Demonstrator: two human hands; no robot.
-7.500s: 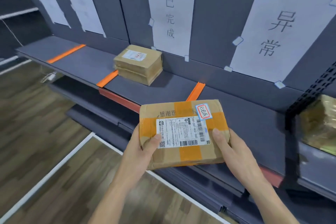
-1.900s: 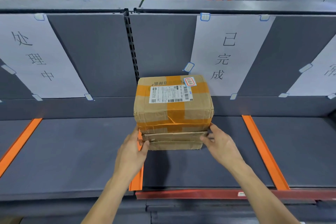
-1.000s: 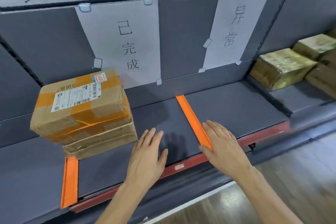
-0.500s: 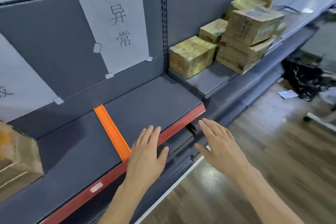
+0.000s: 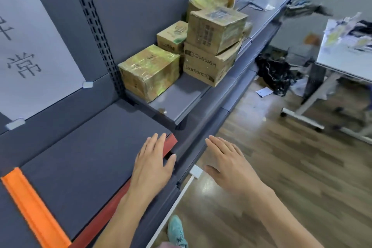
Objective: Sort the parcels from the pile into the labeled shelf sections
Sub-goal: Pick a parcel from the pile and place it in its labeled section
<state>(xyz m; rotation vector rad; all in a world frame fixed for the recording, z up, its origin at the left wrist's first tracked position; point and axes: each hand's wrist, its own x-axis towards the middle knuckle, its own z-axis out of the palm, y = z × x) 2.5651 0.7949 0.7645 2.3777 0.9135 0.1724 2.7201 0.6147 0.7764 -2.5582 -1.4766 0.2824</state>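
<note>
1. The step in hand looked like the return trip: both hands were empty and headed for the pile of parcels (image 5: 201, 42) to fetch the next one.
2. The left hand (image 5: 153, 167) was flat, palm down with straight fingers, over the front corner of the grey shelf section (image 5: 80, 147) under the paper label (image 5: 30, 46). It held nothing, and I could not tell whether it touched the red shelf edge (image 5: 171, 143).
3. The right hand (image 5: 227, 165) was spread the same way, empty, out over the wooden floor (image 5: 281, 177).
4. The pile sat on the raised neighbouring shelf (image 5: 181, 102), past the perforated upright (image 5: 96, 32) and well ahead of both hands. A yellow-taped parcel (image 5: 149, 70) lay nearest, with nothing on it. Just beside it, a printed brown carton (image 5: 209, 66) carried a worn carton (image 5: 217, 26).
5. The next move probably called for a forward reach and a two-handed grasp on the sides of the yellow-taped parcel. Its status sticker would then need reading, and none was legible from here.
6. Compared with half a second earlier, the view had swung further right. The pile stood larger and closer, the orange divider (image 5: 34, 207) had slid to the lower left, and the parcels already placed had left the view. The hands kept their open posture.
</note>
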